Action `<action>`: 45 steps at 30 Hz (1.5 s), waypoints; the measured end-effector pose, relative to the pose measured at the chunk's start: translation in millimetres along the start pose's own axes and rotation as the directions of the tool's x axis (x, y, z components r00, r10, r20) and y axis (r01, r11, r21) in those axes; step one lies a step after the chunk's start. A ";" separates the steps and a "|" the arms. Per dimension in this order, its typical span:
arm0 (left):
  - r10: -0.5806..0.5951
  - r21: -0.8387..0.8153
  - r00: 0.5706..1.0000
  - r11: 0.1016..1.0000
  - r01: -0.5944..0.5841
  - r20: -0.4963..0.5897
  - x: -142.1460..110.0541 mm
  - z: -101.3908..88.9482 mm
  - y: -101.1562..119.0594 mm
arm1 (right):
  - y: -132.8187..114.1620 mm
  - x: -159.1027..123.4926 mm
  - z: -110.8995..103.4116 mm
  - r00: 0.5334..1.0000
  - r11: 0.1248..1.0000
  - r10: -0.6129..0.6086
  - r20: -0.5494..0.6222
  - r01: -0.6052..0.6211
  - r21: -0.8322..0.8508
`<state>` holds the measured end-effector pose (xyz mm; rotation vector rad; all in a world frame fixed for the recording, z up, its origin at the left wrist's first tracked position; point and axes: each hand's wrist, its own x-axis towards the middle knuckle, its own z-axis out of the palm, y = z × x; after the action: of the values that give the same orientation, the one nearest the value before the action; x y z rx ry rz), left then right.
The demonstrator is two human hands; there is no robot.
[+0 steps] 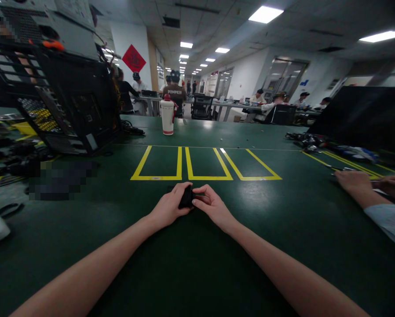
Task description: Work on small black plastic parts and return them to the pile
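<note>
Just in front of the yellow tape marks, a small black block-like object (186, 199) is held low over the green table (197, 264). My left hand (171, 203) is closed around its left side, fingers over the top and thumb along the near edge. My right hand (213, 205) meets it from the right, thumb and fingertips pinching at its right edge. Whether the right fingertips grip the object itself or a smaller part on it is too small to tell. The object's exact kind does not show.
Yellow tape outlines (156, 178) lie beyond my hands. Farther back stands a white tumbler (167, 115) with a red lid. An open black computer case (78, 101) and cables are at left. At right, a co-worker's hands (356, 185) hold a thin tool near a dark panel (365, 119).
</note>
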<state>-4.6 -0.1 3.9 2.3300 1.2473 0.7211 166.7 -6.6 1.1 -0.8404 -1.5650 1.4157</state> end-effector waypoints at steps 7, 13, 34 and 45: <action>0.001 0.001 1.000 1.000 -0.001 -0.002 -0.3 -1.8 2.1 | -7.7 -1.7 -1.8 0.999 0.997 0.041 0.012 -0.040 -0.062; -0.013 -0.029 1.000 0.999 0.014 0.024 -2.7 -5.7 5.3 | -7.8 -2.2 -0.5 0.998 0.999 0.032 0.049 -0.032 0.007; -0.002 -0.023 1.000 1.000 0.003 0.007 -0.9 -2.3 2.4 | -3.9 -0.6 0.3 1.000 0.999 0.010 0.027 -0.011 0.035; -0.002 -0.007 1.000 1.000 0.002 -0.001 -0.6 -0.4 0.2 | -3.2 0.2 -1.0 0.998 1.000 -0.023 0.056 0.023 0.003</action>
<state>-5.0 -0.6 4.1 2.3227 1.2451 0.7248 167.7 -6.4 4.3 -0.7855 -1.6099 1.4355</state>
